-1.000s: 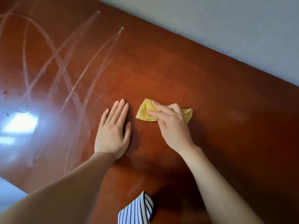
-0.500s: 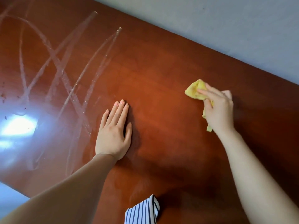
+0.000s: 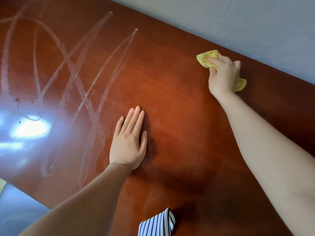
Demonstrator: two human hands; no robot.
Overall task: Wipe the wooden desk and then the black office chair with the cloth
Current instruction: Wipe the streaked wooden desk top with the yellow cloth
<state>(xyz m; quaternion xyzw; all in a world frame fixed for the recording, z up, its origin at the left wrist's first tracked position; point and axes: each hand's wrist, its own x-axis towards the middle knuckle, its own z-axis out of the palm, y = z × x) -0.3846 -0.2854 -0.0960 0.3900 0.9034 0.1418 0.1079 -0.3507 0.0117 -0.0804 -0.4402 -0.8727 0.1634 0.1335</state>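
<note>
The reddish-brown wooden desk [image 3: 179,106] fills most of the head view, glossy and streaked with pale wipe marks on its left half. My right hand [image 3: 223,75] grips a crumpled yellow cloth [image 3: 205,57] and presses it on the desk near the far edge, by the wall. A corner of the cloth also shows behind the wrist. My left hand [image 3: 127,142] lies flat on the desk in the middle, fingers straight and together. The black office chair is not in view.
A grey wall [image 3: 238,19] runs along the desk's far edge. A bright light reflection [image 3: 29,128] glares on the desk at the left. A blue-and-white striped piece of clothing [image 3: 156,223] hangs at the bottom edge. Floor shows at the lower left [image 3: 15,210].
My right hand has slid the cloth from beside my left hand out to the right and up toward the far edge. My left hand has stayed flat in place.
</note>
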